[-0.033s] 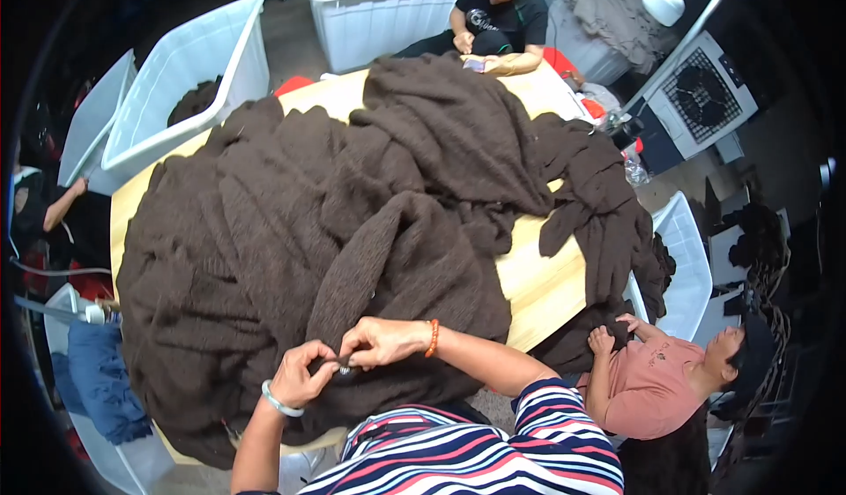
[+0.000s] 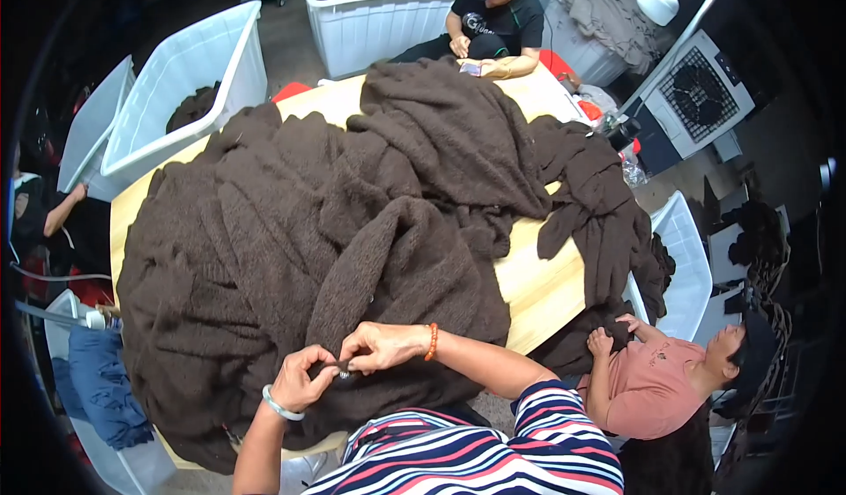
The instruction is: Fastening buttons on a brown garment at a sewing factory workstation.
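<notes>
1. Hands meet: left hand (image 2: pixel 300 380) and right hand (image 2: pixel 379 347) pinch closed on a small dark tool (image 2: pixel 339 369).
2. Heaped dark brown fleecy fabric (image 2: pixel 291 230) lies directly under both hands, spreading away across the pale wooden table (image 2: pixel 538 288).

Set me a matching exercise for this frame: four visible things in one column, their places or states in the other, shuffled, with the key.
1. orange bead bracelet
2. silver metal bangle
3. big pile of dark brown fleecy cloth
4. white plastic bin

a. on the floor beyond the table's far left edge
b. on the left wrist
c. heaped over the pale wooden table
d. on the right wrist

Pairs: 1-d, 2-b, 3-c, 4-a
</notes>
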`<state>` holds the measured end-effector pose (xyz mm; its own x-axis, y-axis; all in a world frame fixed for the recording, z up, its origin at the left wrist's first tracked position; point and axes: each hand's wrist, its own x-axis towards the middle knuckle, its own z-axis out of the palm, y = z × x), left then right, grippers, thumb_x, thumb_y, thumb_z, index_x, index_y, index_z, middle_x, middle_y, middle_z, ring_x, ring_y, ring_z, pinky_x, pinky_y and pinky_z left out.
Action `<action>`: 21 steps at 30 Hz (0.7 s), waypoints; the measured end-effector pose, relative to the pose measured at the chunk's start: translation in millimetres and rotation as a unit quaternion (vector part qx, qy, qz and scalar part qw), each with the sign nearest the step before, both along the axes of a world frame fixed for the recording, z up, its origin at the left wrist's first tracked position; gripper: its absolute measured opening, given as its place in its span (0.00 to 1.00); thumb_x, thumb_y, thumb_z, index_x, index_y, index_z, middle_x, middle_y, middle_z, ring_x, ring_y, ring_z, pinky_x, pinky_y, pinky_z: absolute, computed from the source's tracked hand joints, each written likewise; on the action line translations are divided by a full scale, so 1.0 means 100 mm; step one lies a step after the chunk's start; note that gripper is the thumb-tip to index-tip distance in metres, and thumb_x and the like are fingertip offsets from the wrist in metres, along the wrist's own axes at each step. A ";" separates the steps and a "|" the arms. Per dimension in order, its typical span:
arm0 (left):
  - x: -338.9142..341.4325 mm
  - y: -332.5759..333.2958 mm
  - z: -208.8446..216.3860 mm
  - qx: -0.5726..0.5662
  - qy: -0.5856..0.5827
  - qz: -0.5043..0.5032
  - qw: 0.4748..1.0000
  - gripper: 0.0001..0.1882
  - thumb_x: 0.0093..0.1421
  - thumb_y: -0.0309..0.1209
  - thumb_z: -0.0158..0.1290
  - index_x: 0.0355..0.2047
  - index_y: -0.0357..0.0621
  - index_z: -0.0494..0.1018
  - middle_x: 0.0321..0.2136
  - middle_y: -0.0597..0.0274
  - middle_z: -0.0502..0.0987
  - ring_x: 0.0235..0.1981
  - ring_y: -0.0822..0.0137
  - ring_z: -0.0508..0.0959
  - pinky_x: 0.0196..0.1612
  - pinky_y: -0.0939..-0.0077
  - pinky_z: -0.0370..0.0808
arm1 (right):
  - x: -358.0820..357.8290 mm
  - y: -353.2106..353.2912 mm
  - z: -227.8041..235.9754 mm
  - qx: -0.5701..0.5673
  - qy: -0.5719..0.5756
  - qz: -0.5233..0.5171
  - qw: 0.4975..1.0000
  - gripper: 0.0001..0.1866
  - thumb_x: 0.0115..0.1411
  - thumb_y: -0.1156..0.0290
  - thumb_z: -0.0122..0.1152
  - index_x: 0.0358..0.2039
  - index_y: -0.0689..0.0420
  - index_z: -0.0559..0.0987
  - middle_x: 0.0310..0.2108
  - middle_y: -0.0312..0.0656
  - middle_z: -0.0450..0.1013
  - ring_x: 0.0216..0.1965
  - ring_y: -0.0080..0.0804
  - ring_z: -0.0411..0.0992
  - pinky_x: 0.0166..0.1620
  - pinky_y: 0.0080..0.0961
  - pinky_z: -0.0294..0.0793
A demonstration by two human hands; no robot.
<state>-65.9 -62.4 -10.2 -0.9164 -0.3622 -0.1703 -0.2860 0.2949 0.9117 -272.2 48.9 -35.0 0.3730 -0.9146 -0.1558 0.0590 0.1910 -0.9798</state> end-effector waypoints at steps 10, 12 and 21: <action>0.01 0.02 -0.05 0.122 0.017 0.074 0.990 0.11 0.55 0.29 0.62 0.33 0.37 0.74 0.27 0.66 0.76 0.29 0.77 0.73 0.34 0.80 0.71 | 0.12 0.04 0.04 -0.063 0.055 -0.117 0.990 0.14 0.59 0.66 0.61 0.26 0.65 0.78 0.17 0.37 0.71 0.20 0.19 0.66 0.25 0.25 0.66; -0.02 0.03 0.06 0.088 0.005 0.048 0.995 0.13 0.52 0.30 0.66 0.32 0.39 0.73 0.26 0.72 0.74 0.29 0.81 0.70 0.34 0.84 0.70 | 0.15 0.04 0.06 -0.044 0.051 -0.126 0.990 0.13 0.59 0.66 0.61 0.26 0.65 0.78 0.17 0.37 0.71 0.20 0.18 0.65 0.25 0.25 0.65; 0.05 0.03 -0.07 0.056 -0.011 0.098 0.994 0.17 0.47 0.32 0.71 0.30 0.39 0.75 0.25 0.72 0.77 0.27 0.82 0.71 0.32 0.84 0.70 | 0.26 0.03 0.02 0.009 0.049 -0.157 0.986 0.12 0.62 0.65 0.62 0.26 0.60 0.80 0.17 0.28 0.69 0.20 0.12 0.62 0.22 0.19 0.59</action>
<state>-61.0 -59.3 -16.7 -0.8253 -0.5115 -0.2395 -0.3489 0.1284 0.9283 -246.5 51.8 -32.6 0.0534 -0.9795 -0.1943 0.0230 0.1958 -0.9804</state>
